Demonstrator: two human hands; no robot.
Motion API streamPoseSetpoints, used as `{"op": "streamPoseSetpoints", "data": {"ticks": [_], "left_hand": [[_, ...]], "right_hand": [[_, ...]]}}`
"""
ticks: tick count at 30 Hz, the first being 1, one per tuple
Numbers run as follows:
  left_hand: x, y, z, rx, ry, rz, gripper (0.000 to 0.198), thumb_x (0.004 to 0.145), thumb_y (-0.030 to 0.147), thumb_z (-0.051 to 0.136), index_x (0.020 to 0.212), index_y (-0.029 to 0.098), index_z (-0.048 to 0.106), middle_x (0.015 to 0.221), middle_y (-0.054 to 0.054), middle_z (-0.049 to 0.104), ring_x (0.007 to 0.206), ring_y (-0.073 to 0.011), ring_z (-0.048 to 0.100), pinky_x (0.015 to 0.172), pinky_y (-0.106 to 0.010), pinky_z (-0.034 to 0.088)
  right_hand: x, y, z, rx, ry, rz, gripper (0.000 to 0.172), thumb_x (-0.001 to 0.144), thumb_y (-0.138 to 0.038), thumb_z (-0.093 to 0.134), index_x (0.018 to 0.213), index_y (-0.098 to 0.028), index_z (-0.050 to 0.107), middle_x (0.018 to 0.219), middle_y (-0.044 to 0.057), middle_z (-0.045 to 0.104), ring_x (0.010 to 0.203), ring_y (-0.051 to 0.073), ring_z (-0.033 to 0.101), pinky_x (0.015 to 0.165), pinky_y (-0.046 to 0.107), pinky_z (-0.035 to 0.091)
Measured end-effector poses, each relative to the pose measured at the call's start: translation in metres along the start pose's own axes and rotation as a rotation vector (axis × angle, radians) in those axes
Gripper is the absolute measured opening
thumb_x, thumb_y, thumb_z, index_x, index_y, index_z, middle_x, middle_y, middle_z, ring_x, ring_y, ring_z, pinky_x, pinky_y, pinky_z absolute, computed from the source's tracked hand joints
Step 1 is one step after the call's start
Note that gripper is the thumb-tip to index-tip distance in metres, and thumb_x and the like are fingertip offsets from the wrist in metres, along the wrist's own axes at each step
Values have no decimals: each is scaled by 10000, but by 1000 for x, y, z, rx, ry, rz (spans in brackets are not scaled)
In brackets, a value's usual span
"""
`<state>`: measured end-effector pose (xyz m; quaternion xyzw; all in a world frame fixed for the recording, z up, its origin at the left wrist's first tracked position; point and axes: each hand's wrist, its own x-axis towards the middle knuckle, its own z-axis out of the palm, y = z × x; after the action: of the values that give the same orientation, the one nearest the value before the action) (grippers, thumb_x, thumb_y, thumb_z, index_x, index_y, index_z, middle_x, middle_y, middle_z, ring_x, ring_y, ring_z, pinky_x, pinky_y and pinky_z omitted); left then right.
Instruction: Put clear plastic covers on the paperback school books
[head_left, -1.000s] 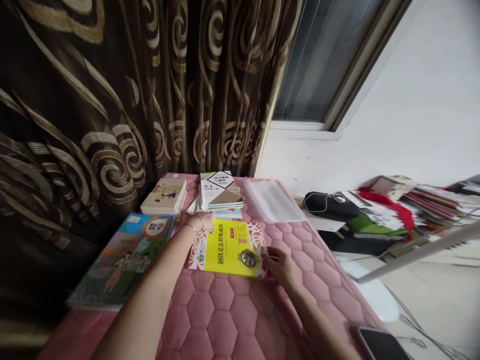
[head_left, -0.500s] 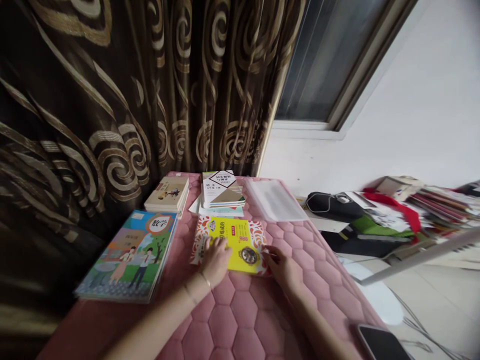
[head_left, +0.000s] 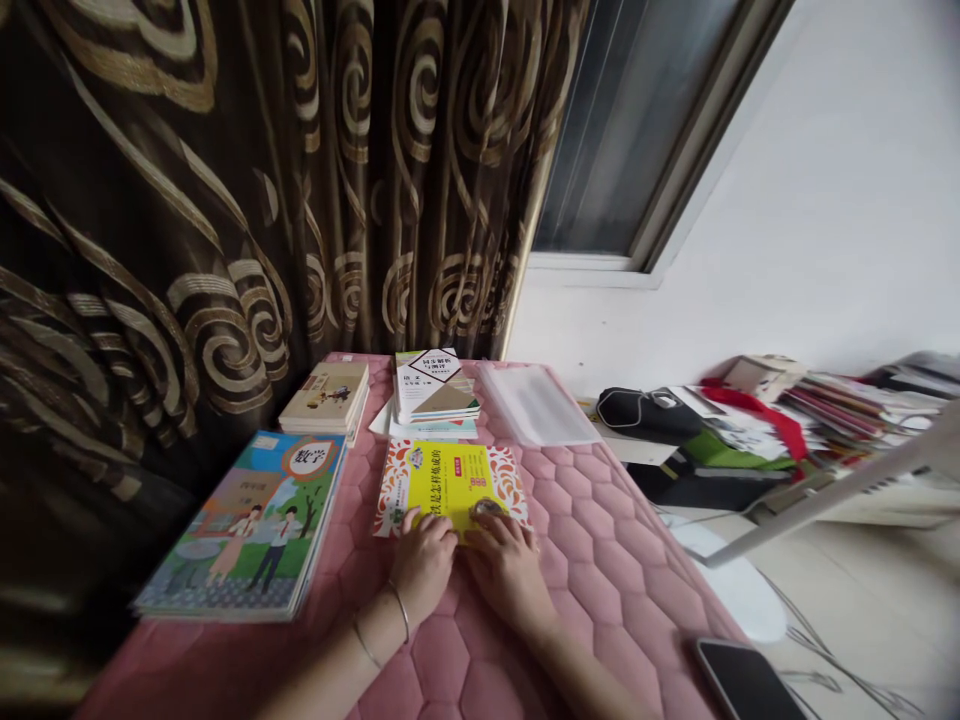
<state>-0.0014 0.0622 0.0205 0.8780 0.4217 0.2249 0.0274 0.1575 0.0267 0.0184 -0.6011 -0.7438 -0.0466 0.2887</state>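
Note:
A yellow book with red-and-white patterned ends (head_left: 456,472) lies flat on the pink quilted surface (head_left: 442,655). At its near edge, left of the middle, my left hand (head_left: 426,560) rests with bent fingers on the cover. Close beside it, my right hand (head_left: 510,570) lies over the near right part of the same book, fingers spread over the round picture. Neither hand grips the book. Beyond it sits a stack of white booklets (head_left: 431,390). To the left are a colourful textbook pile (head_left: 247,530) and a smaller beige book stack (head_left: 324,398).
A translucent folder (head_left: 536,405) lies at the far right of the surface, and a phone (head_left: 742,680) at the near right edge. Patterned curtains (head_left: 300,200) hang behind. Papers and a black case (head_left: 649,413) pile up at the right, beside a slanted white bar (head_left: 825,490).
My right hand has moved left from the book's right edge onto its near part, close to my left hand. My left hand has slid toward the near edge. The view has shifted slightly.

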Motion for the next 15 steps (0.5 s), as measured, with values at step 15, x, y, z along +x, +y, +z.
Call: {"op": "streamPoseSetpoints", "data": {"ticks": [15], "left_hand": [[-19, -40, -19, 12, 135, -57, 169, 853, 149, 605, 743, 254, 679, 838, 32, 676, 852, -158, 580, 964, -436, 285]], "right_hand": [[-16, 48, -9, -23, 60, -47, 128, 887, -283, 589, 876, -306, 715, 1085, -13, 717, 1077, 235, 579, 875, 391, 344]]}}
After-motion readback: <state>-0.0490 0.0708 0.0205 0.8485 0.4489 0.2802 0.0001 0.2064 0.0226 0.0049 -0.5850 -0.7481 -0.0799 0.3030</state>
